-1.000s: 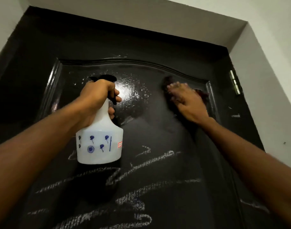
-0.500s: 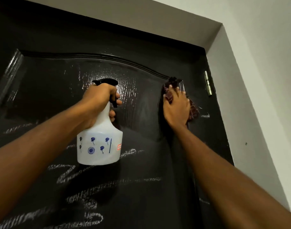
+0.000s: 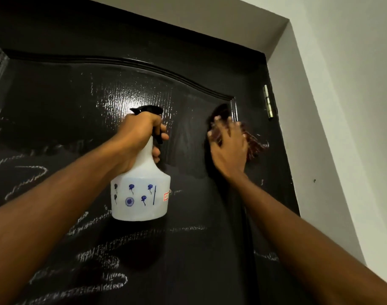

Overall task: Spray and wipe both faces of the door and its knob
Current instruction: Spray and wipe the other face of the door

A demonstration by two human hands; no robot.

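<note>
While the left hand grips the white spray bottle left of the hinge, the right hand, fingers spread, presses a dark cloth on the door below that hinge.

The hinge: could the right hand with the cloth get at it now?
Probably yes: the right hand presses the cloth on the door just below and left of the hinge, with only bare door between.

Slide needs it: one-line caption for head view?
Left hand grips a white spray bottle while the right hand presses a dark red cloth against the black door near its hinge.
</note>
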